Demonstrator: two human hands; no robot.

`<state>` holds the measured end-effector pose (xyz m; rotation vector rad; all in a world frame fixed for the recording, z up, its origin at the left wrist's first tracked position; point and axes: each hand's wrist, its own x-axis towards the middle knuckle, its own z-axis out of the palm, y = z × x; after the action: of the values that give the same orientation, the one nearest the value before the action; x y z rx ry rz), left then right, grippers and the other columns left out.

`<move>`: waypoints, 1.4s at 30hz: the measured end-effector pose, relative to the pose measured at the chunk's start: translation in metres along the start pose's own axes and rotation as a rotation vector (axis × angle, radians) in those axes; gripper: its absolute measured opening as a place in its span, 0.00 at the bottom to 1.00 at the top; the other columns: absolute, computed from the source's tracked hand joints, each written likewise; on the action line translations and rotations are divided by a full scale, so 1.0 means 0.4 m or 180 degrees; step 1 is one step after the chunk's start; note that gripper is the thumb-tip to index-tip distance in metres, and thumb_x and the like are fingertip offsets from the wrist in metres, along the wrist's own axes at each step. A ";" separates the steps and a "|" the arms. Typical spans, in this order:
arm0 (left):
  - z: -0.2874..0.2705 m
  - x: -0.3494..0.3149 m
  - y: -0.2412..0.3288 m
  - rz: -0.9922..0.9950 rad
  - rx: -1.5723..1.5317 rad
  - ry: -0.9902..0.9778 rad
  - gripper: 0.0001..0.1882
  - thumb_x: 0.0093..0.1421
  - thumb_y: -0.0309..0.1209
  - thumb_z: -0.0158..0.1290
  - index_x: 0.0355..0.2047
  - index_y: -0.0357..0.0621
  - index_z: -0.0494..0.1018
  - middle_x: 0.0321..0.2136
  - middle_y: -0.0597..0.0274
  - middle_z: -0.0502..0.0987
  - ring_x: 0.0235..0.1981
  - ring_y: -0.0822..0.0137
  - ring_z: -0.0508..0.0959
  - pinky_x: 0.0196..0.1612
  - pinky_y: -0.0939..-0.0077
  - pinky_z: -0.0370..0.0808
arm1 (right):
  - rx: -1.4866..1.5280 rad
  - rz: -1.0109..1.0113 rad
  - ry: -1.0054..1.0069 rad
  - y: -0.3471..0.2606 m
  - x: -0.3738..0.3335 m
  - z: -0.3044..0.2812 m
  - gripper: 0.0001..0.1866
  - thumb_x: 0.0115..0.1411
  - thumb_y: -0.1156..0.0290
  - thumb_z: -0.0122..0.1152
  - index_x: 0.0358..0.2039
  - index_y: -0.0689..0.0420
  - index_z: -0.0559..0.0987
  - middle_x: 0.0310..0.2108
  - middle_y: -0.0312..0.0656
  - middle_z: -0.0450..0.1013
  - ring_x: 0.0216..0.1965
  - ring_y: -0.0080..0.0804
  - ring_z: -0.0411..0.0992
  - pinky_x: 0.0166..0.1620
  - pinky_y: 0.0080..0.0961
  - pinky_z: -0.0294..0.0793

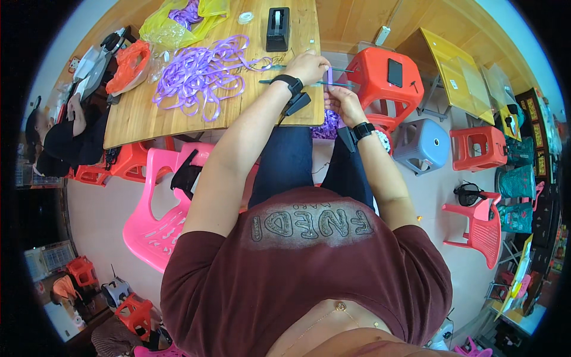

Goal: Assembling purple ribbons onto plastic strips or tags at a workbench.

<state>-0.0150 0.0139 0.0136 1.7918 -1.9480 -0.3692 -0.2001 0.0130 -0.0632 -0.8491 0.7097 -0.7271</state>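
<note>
A short stretch of purple ribbon [330, 78] runs between my hands at the right edge of the wooden table. My left hand [309, 67] is closed on its upper end, and my right hand [346, 104] pinches the lower end. Two thin dark rods [342, 84] jut past the table edge, and the ribbon passes across them; whether it wraps around them I cannot tell. A tangled heap of purple ribbon [193, 77] lies on the table to the left, one strand trailing toward my left hand.
A black tape dispenser [278, 30] and a white tape roll [245, 18] sit at the table's far side, beside a yellow plastic bag [178, 27]. To the right, a red stool [383, 80] carries a phone [395, 72]. More purple ribbon [326, 126] is below the table edge.
</note>
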 end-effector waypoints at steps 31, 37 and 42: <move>-0.066 -0.058 0.040 -0.0883 -0.2781 -0.2478 0.22 0.70 0.39 0.37 0.36 0.31 0.73 0.27 0.49 0.82 0.17 0.66 0.77 0.21 0.76 0.74 | 0.0112 -0.0540 0.0305 -0.009 -0.032 0.048 0.08 0.61 0.71 0.58 0.32 0.63 0.80 0.26 0.38 0.75 0.26 0.25 0.71 0.34 0.22 0.71; 0.014 -0.070 0.014 -0.1118 -0.3150 -0.1748 0.21 0.68 0.40 0.39 0.31 0.34 0.73 0.20 0.54 0.78 0.13 0.70 0.75 0.15 0.82 0.71 | -0.0330 -0.0340 0.0071 -0.086 -0.065 0.071 0.10 0.62 0.71 0.56 0.27 0.62 0.79 0.23 0.36 0.73 0.26 0.24 0.71 0.31 0.21 0.70; 0.017 -0.073 -0.002 -0.0963 -0.3165 -0.1608 0.17 0.67 0.39 0.39 0.32 0.38 0.70 0.18 0.60 0.73 0.13 0.70 0.75 0.14 0.79 0.69 | -0.1552 -0.0436 -0.0468 -0.253 -0.038 0.135 0.10 0.62 0.66 0.57 0.29 0.59 0.80 0.21 0.34 0.74 0.18 0.18 0.67 0.21 0.16 0.66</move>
<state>-0.0163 0.0418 0.0028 1.3354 -1.3004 -1.6741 -0.1937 0.0002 0.0516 -1.3929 0.7116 -0.6119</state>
